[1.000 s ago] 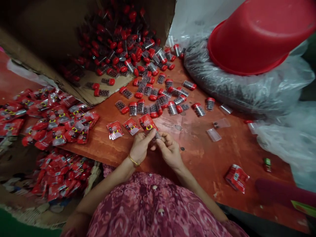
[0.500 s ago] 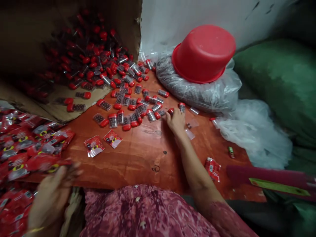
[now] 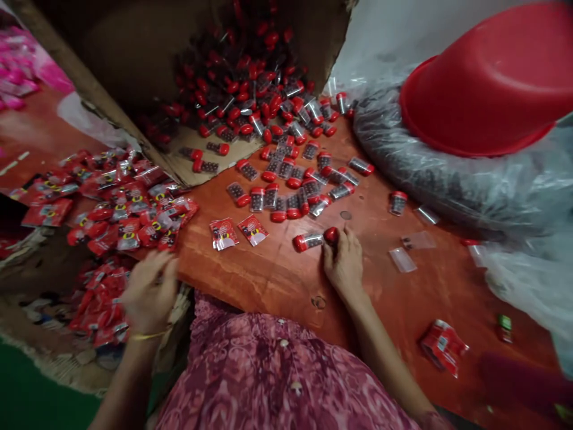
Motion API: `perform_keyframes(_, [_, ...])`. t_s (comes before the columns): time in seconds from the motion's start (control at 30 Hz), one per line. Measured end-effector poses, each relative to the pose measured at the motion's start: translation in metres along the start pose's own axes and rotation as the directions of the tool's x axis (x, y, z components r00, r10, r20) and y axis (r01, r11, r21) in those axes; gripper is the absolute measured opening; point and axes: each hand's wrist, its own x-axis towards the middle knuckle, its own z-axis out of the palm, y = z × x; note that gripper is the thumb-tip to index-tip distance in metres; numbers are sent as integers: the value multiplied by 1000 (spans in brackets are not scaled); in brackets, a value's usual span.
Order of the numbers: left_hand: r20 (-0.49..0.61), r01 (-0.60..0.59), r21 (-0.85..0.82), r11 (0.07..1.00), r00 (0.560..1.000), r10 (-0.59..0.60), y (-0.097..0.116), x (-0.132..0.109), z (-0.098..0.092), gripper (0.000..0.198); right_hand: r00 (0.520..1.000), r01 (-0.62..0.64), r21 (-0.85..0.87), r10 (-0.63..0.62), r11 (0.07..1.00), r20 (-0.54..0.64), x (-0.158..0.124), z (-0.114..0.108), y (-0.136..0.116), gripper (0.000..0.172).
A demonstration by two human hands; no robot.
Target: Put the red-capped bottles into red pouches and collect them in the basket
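Observation:
My right hand point(image 3: 344, 263) rests on the orange-red table point(image 3: 277, 275), fingers curled over a small red-capped vial point(image 3: 332, 234). A second red-capped vial of dark pellets point(image 3: 308, 241) lies just left of it. My left hand point(image 3: 150, 292) hovers at the table's near left edge, blurred by motion, beside a heap of red printed packets point(image 3: 120, 203); I cannot see anything in it. Two single red packets point(image 3: 224, 233) lie on the table between my hands.
A cardboard box point(image 3: 134, 60) on its side spills many red-capped vials point(image 3: 286, 179) onto the table. An upturned red basin point(image 3: 483, 89) sits on a clear bag of dark pellets point(image 3: 447, 173). Empty clear sachets point(image 3: 403, 260) and a red packet point(image 3: 443, 346) lie at the right.
My right hand has drawn back from the cluster of vials toward me, with two vials now near it. My left hand has come up from the packet heap toward the table edge.

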Motion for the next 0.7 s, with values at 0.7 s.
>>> perform_keyframes(0.7, [452,-449,232,863,835,314,59,21,126,24,990,122,-108,-114,987,78,24,6,-32,41])
